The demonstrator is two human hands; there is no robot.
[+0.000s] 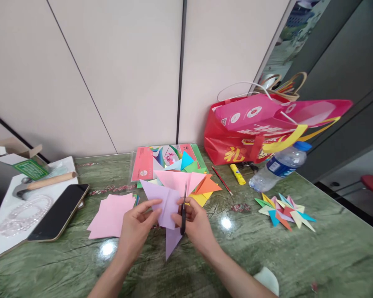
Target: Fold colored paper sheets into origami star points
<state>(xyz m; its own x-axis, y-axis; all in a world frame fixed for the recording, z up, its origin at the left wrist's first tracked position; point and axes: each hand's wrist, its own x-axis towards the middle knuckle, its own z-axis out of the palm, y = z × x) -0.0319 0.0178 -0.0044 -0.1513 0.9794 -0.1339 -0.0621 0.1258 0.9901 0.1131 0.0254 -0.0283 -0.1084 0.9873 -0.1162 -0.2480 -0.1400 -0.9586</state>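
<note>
A folded sheet of lilac paper point(166, 209) is held up between both hands, with one pointed flap hanging below it. My left hand point(138, 221) pinches its left side between thumb and fingers. The right edge is gripped by my right hand point(195, 219), which also has a pair of black-handled scissors point(183, 215) with the blades pointing up. Just behind the lilac paper lie several folded paper pieces in pink point(180, 182), orange point(207, 185), yellow and blue. A stack of pink paper squares point(110, 216) lies left of my left hand.
Folded paper stars point(286, 210) lie at right, near a water bottle point(278, 165), glue stick point(238, 174) and pencil point(223, 181). A red gift bag point(230, 136) stands behind. At left are a phone point(59, 213), hammer point(46, 182), beads point(26, 214) and green box point(29, 165).
</note>
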